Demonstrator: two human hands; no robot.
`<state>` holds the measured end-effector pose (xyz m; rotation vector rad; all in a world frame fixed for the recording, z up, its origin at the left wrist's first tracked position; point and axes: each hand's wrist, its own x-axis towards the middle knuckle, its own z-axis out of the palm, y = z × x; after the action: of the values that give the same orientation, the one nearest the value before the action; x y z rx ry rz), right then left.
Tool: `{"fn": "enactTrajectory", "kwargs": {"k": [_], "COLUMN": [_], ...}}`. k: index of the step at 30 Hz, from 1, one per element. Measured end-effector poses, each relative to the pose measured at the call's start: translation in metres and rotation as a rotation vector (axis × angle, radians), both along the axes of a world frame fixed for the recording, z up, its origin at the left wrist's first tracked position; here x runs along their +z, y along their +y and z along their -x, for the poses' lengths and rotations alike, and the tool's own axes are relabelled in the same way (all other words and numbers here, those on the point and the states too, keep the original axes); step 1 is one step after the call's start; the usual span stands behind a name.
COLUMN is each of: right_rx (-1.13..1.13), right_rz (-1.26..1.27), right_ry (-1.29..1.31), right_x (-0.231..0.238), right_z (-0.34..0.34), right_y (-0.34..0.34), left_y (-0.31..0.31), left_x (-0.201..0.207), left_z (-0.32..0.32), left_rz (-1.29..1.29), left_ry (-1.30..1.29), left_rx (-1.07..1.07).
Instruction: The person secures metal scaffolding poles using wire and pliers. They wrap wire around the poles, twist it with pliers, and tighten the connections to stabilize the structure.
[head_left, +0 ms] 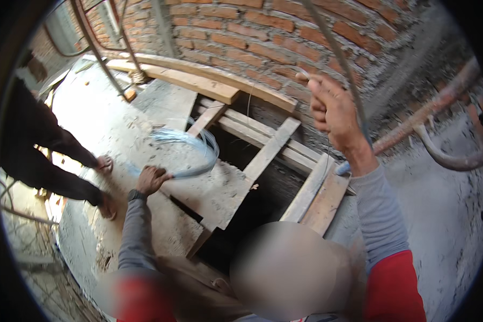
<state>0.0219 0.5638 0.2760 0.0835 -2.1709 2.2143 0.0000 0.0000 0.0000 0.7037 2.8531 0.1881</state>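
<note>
My left hand [151, 180] is closed around one end of a bundle of thin, pale bluish wire [212, 153]. The bundle bends in a loop over the grey boards, its loose ends fanning out. Raised near the brick wall, my right hand [334, 111] has its fingers curled in, with a thin strand of wire [250, 94] arching from the fingertips and hanging down toward the planks. Another fine length drops below that hand. Just behind the right wrist, a slim upright pole [341, 51] passes.
Wooden planks [273, 147] span a dark opening [233, 153] in front of me. The brick wall [241, 32] rises behind. At right are a rusty pipe [424, 115] and rough grey concrete. Another person [53, 139] stands on the boards at left, in sandals.
</note>
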Motion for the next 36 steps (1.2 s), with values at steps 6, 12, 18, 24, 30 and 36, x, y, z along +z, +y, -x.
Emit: {"fn": "enactTrajectory", "kwargs": {"k": [6,12,18,24,30,36], "right_rx": [-0.323,-0.481,-0.355,-0.403,-0.579,-0.394], "right_rz": [-0.014,0.38,0.651,0.78,0.703,-0.126], "right_ry": [-0.02,0.068,0.19,-0.049,-0.306,-0.205], "right_x": [-0.058,-0.085,-0.096,-0.166,-0.16,-0.146], "right_z": [-0.146,-0.165,-0.12,-0.17,-0.201,-0.185], "right_y": [0.061,0.057,0.01,0.0,0.045,0.049], "left_y": [-0.019,0.091,0.329,0.39,0.316,0.325], "left_x": [-0.077,0.049,0.053,-0.018,-0.059,-0.014], "left_z": [0.001,0.025,-0.093,-0.103,-0.096,-0.093], "left_rz": [0.228,-0.221,-0.798,-2.139,-1.898,-2.023], "left_ry": [-0.312,-0.435,-1.487,-1.157,-0.582,-0.643], "left_rx": [0.203,0.264,0.223,1.055,0.905,0.616]}}
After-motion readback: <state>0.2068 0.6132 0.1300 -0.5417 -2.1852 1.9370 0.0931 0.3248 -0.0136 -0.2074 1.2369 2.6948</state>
